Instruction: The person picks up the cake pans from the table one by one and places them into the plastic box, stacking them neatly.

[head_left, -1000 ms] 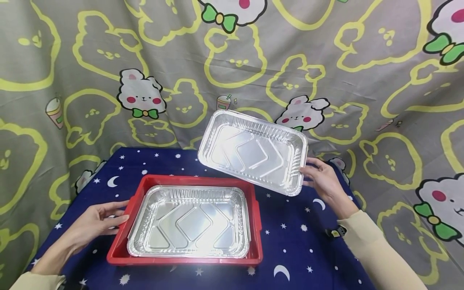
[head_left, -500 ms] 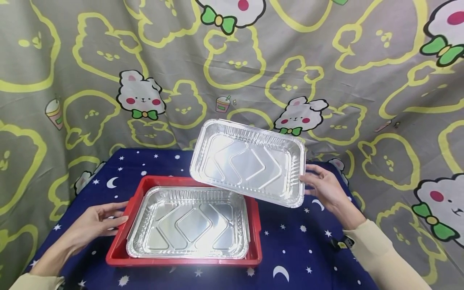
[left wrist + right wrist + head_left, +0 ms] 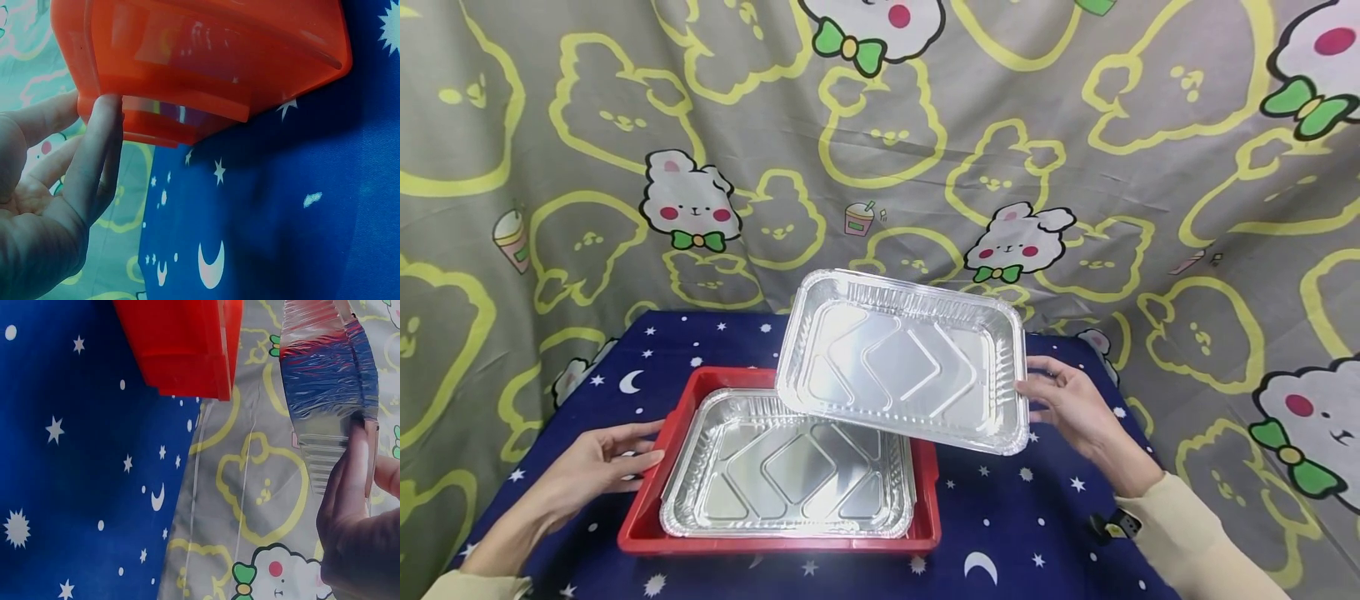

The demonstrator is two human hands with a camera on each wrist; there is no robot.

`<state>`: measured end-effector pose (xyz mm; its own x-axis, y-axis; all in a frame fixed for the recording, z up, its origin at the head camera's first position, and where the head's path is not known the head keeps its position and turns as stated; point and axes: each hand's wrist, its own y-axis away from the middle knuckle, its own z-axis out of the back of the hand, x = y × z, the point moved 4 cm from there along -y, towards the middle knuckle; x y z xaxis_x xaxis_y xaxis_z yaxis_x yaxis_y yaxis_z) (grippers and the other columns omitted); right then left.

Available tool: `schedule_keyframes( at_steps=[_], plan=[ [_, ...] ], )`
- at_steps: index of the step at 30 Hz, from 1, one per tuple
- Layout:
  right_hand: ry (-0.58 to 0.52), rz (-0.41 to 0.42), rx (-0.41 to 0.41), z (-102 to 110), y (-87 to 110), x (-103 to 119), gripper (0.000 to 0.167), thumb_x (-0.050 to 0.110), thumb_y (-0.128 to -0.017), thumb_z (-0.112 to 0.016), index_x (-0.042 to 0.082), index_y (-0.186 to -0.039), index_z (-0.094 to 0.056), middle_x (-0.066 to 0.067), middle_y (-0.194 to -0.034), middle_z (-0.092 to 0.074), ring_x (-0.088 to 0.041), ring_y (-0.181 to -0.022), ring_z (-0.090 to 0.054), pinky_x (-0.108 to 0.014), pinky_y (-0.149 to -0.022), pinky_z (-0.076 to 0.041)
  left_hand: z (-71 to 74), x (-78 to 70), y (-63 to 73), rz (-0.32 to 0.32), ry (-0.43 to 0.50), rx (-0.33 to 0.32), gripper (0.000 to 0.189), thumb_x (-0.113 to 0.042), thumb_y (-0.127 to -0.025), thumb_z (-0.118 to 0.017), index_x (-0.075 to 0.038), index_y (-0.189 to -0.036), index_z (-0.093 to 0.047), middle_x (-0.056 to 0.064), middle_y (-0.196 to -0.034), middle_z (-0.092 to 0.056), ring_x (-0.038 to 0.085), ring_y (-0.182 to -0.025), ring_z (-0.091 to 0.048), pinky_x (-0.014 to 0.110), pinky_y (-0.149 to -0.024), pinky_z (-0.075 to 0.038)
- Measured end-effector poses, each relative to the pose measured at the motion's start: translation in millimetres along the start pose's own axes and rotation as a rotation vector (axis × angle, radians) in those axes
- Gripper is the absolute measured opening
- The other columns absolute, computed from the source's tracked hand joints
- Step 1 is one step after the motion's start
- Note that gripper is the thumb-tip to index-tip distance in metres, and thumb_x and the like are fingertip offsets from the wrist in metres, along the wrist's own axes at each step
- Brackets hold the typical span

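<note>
In the head view my left hand [image 3: 587,475] holds the left end of a red plastic tray [image 3: 628,525]. Its thumb and fingers meet the handle edge, as the left wrist view of the red tray [image 3: 206,56] shows too. Inside it lies a rectangular foil pan [image 3: 790,475] with embossed lines on its bottom. A second foil pan [image 3: 895,367] hangs tilted in the air, overlapping the back right of the red tray in this view. My right hand [image 3: 1071,408] pinches its right rim, thumb in front. The right wrist view shows this foil pan [image 3: 328,369] from its side.
The trays are over a dark blue cloth [image 3: 1000,500] with white stars and moons, spread on the table. A grey curtain [image 3: 760,108] with yellow cartoon outlines rises behind. A small dark device [image 3: 1112,527] is near the right sleeve.
My right hand has lowered the second foil pan and brought it left, so it overlaps the red tray more. My left hand has stayed at the red tray's left end.
</note>
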<state>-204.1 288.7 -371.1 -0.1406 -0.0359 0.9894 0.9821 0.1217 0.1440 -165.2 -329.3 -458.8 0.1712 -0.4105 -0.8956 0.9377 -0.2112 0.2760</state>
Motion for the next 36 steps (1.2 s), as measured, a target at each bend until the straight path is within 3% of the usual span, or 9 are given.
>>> schedule_keyframes(
  at_steps=[16,27,36],
  plan=[
    [0.003,0.028,0.053,-14,13.3,-2,0.027,-0.001,-0.1,-0.065,0.015,-0.121,-0.06,0.007,-0.099,-0.079,-0.008,-0.083,-0.075,-0.029,-0.065,-0.064,-0.5,-0.3,-0.5,0.023,-0.01,-0.002,0.076,-0.024,-0.104,-0.068,0.012,-0.159,-0.031,0.039,-0.15,-0.052,0.011,-0.1,-0.078,0.039,-0.084,-0.067],
    [0.025,0.005,0.082,-30,19.1,-10,0.028,0.0,-0.099,-0.066,0.015,-0.121,-0.06,0.008,-0.098,-0.077,-0.008,-0.085,-0.073,-0.031,-0.064,-0.064,-0.2,-0.7,-0.5,0.038,-0.019,-0.008,0.077,-0.025,-0.104,-0.069,0.012,-0.159,-0.031,0.038,-0.15,-0.053,0.012,-0.1,-0.078,0.038,-0.084,-0.067],
    [0.061,-0.001,0.126,-47,19.7,-13,0.031,0.001,-0.096,-0.069,0.005,-0.125,-0.058,0.006,-0.098,-0.078,-0.009,-0.085,-0.073,-0.031,-0.063,-0.064,-0.9,-0.8,-0.1,0.034,-0.018,-0.007,0.076,-0.025,-0.104,-0.068,0.013,-0.159,-0.03,0.039,-0.149,-0.053,0.011,-0.1,-0.078,0.038,-0.083,-0.067]
  ],
)
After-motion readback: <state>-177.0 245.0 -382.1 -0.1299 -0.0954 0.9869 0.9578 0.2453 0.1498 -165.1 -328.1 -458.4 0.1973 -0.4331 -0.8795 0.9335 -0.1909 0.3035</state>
